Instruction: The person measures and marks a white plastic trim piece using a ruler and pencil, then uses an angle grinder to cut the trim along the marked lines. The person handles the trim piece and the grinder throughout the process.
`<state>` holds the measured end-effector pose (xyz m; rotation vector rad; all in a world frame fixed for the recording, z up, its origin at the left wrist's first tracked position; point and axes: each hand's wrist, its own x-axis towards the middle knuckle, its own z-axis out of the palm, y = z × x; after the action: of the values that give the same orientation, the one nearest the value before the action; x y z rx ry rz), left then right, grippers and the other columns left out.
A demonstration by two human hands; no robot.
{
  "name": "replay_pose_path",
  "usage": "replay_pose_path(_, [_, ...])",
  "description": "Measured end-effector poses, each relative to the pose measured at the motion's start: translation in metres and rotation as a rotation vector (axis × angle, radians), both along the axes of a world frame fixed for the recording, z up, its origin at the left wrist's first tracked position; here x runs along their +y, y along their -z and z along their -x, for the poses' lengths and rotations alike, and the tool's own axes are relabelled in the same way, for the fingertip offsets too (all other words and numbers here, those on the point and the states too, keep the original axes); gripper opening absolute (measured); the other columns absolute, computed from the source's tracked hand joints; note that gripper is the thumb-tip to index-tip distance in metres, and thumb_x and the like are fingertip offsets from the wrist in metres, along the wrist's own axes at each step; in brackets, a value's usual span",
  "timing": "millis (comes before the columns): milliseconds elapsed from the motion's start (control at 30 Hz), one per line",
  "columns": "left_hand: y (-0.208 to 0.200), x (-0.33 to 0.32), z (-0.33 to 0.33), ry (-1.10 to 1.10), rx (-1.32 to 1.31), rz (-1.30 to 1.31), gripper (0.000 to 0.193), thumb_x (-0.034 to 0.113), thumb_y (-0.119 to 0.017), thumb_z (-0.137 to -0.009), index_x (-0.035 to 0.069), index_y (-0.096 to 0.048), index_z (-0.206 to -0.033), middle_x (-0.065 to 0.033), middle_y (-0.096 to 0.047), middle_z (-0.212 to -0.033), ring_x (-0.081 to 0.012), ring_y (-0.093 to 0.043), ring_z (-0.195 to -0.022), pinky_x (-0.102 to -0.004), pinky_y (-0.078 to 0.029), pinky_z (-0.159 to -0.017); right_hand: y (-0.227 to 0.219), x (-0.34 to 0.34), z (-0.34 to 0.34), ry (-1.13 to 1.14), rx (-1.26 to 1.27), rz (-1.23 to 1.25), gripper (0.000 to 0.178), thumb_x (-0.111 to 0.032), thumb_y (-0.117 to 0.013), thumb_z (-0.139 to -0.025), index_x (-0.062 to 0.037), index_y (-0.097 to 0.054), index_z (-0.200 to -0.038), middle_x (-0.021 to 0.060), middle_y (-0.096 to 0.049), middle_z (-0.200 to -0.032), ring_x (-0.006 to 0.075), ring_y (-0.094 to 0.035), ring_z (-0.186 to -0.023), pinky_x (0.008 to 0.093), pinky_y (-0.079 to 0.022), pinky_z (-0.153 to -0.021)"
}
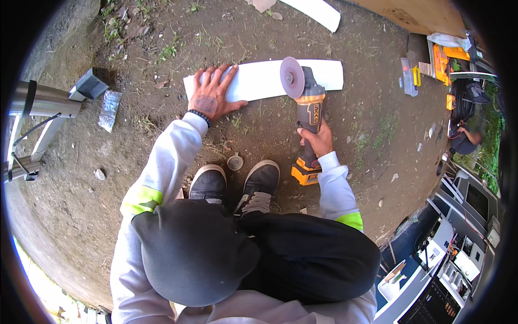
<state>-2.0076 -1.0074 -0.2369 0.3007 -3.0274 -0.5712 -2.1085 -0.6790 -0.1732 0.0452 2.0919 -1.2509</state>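
A long white strip [259,81] lies across the dirt in front of my shoes. My left hand [212,96] presses on its left end, palm down with the fingers spread. In my right hand [317,138] is a cordless angle grinder [309,110], gripped by its dark body, with a yellow-and-black battery at the near end. The grinder's thin round disc [292,77] stands over the right half of the strip. Whether the disc touches the strip I cannot tell. Whether the disc is spinning I cannot tell either.
Another white piece [318,13] lies farther off. A metal ladder [48,102] and a clear plastic wrapper [109,110] are at left. At right are a clear case [408,77], a large cardboard box [415,15], a person [465,137] and a vehicle loaded with equipment [453,254].
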Motion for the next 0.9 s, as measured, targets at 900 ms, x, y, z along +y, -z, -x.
replay_pose_path(900, [-0.0018,-0.0009,-0.0001,0.006,-0.007,0.000,0.100,0.075,-0.067,-0.077,0.021,-0.035,-0.156,-0.0065,-0.043,-0.152,-0.0330,-0.040,-0.139,-0.0551,-0.021,-0.120,0.0060,-0.0018,0.0037,0.006,-0.041,-0.004,0.039,-0.003,-0.076,-0.080,-0.0042,-0.056,-0.114,0.0055,-0.064,-0.086,0.0141,-0.060,-0.059,0.0312,-0.053,-0.054])
